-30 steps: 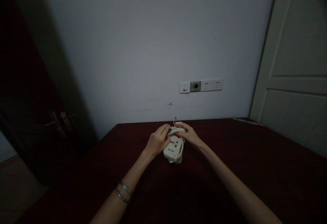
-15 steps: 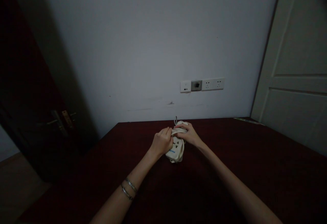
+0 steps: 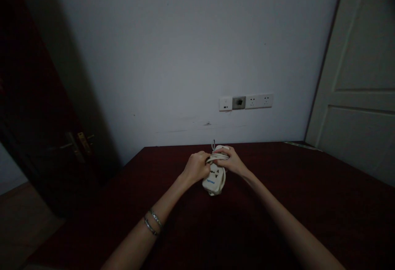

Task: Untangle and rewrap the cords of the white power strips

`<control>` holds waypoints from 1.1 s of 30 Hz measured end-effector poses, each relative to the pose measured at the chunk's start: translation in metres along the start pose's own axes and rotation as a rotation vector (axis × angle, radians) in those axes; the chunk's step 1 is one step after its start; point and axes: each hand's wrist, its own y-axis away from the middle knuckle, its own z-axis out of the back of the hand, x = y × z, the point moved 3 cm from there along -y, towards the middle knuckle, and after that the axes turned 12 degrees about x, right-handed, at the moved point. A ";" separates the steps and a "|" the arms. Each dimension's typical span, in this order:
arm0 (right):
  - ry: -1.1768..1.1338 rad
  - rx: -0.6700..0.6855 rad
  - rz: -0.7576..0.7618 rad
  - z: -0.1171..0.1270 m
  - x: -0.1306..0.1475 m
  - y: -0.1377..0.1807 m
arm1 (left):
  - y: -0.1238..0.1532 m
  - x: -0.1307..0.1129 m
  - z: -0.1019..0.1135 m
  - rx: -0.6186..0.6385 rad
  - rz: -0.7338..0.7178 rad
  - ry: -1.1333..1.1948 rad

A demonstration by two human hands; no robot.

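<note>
Head view: the left hand (image 3: 195,168) is curled shut on the coiled white cord (image 3: 217,158) of the cream plastic power strip (image 3: 213,178); the right hand (image 3: 232,161) clasps the strip's far end, fingers wrapped round; the strip lies between both hands on the dark red wooden bench (image 3: 277,204).

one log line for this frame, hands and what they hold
left hand: grips cord | right hand: holds power strip | state: cord wrapped round power strip, low over table
</note>
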 end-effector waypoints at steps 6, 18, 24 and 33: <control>-0.029 0.030 -0.025 0.006 0.004 0.001 | 0.002 0.004 0.002 -0.001 -0.101 0.167; 0.000 -0.010 -0.056 0.004 -0.002 0.005 | 0.007 0.007 -0.008 0.030 -0.167 0.099; -0.069 0.024 -0.010 0.005 -0.001 0.001 | 0.015 0.018 -0.025 -0.227 -0.045 0.067; -0.256 0.086 -0.126 0.002 -0.005 0.006 | 0.015 0.005 -0.029 -0.066 -0.069 -0.100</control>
